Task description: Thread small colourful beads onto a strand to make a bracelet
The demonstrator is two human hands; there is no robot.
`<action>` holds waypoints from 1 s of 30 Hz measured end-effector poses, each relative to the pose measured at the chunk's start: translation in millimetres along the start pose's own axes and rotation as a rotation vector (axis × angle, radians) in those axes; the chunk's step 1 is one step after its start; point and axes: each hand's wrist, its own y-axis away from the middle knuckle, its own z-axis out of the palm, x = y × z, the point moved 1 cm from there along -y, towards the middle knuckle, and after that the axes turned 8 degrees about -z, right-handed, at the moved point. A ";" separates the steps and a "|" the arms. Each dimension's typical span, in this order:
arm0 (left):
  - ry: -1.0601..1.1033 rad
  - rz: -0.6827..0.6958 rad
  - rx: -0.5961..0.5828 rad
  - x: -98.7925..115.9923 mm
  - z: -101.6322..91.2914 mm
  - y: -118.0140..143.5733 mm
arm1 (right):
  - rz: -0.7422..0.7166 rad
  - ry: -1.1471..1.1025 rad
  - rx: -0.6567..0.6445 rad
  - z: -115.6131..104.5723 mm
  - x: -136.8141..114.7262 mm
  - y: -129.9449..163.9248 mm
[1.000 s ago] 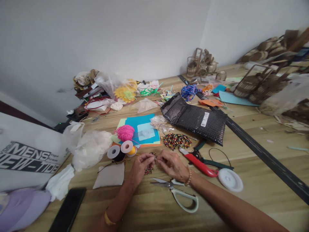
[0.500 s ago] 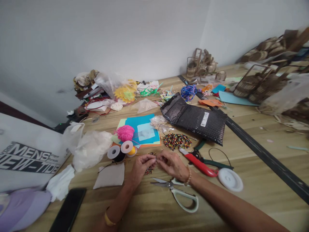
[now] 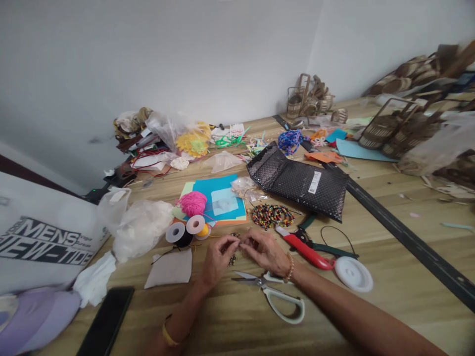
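My left hand (image 3: 218,258) and my right hand (image 3: 267,252) meet fingertip to fingertip over the table, both closed in a pinch. A short string of small dark beads (image 3: 232,259) hangs by the left fingers, partly hidden by them; its thread end is too small to make out between the fingertips. Scissors (image 3: 262,284) with pale handles lie spread just below my right hand. Beyond the hands is a coiled strand of multicoloured beads (image 3: 272,216). Spools of black cord (image 3: 179,235) and yellow cord (image 3: 198,227) stand to the left.
Red-handled pruning shears (image 3: 306,251) and a white spool disc (image 3: 354,274) lie on the right. Behind are a black bubble mailer (image 3: 304,180), pink yarn (image 3: 192,203) and blue paper (image 3: 218,190). A beige pouch (image 3: 168,268) and a phone (image 3: 106,321) lie left.
Both hands stay pinched together in nearly the same place. The beads by the left fingers have shifted slightly, and less of them shows below the fingertips.
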 end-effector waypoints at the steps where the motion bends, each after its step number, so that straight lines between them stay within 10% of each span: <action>1: -0.018 0.029 0.016 0.8 0.0 0.9 | 0.017 -0.013 0.007 -1.1 -0.7 -0.6; 30: -0.109 0.184 0.068 9.0 -1.8 2.9 | 0.067 -0.140 -0.014 -4.4 -1.9 -2.4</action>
